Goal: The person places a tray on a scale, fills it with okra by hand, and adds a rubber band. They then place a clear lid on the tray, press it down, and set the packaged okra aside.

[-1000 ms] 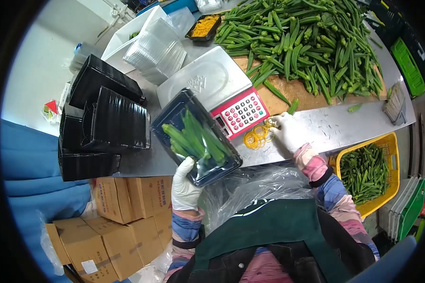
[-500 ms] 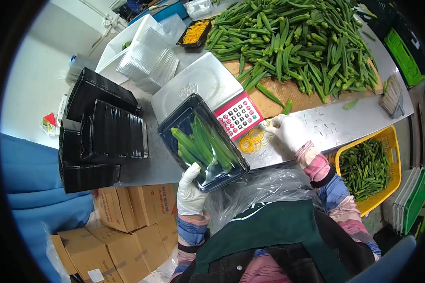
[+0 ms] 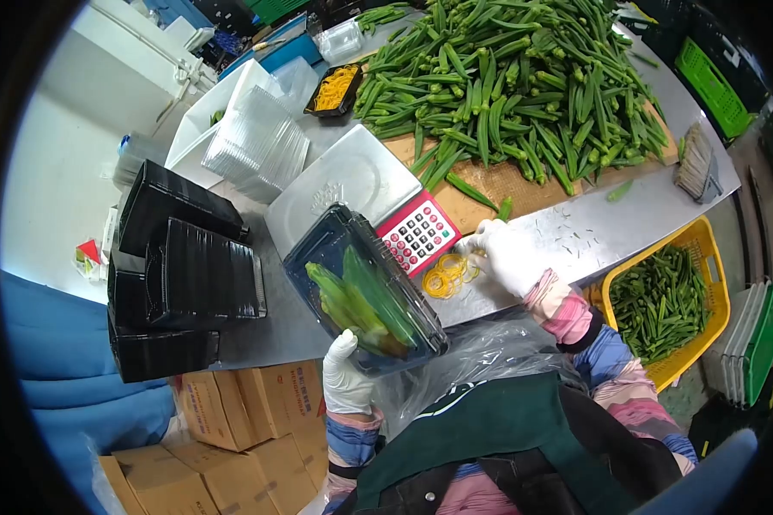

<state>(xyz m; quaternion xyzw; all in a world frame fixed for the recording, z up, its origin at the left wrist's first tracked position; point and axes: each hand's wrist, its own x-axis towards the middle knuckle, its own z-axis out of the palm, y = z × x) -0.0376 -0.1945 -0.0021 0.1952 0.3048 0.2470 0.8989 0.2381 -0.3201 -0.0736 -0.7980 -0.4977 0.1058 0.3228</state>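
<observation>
My left hand (image 3: 346, 378), in a white glove, grips the near edge of a black tray with a clear lid (image 3: 365, 292), with okra inside. The tray is tilted and overlaps the front of the metal scale (image 3: 339, 176). My right hand (image 3: 508, 257), also gloved, is at the red and white keypad's (image 3: 418, 232) right side, fingers bent together beside a small pile of yellow rubber bands (image 3: 446, 276). Whether a band is between its fingers is too small to tell. A large okra heap (image 3: 515, 86) lies beyond on a brown board.
Black tray stacks (image 3: 202, 275) and clear lid stacks (image 3: 258, 142) stand at the left. A small black tray of rubber bands (image 3: 335, 88) sits behind the scale. A brush (image 3: 697, 167) lies at the right. A yellow basket (image 3: 720, 296) holds okra; cardboard boxes (image 3: 232, 403) are below.
The view has shifted slightly. The lidded tray has tilted more, showing its side edge. My right hand has moved a little against the rubber bands and its fingers have drawn in.
</observation>
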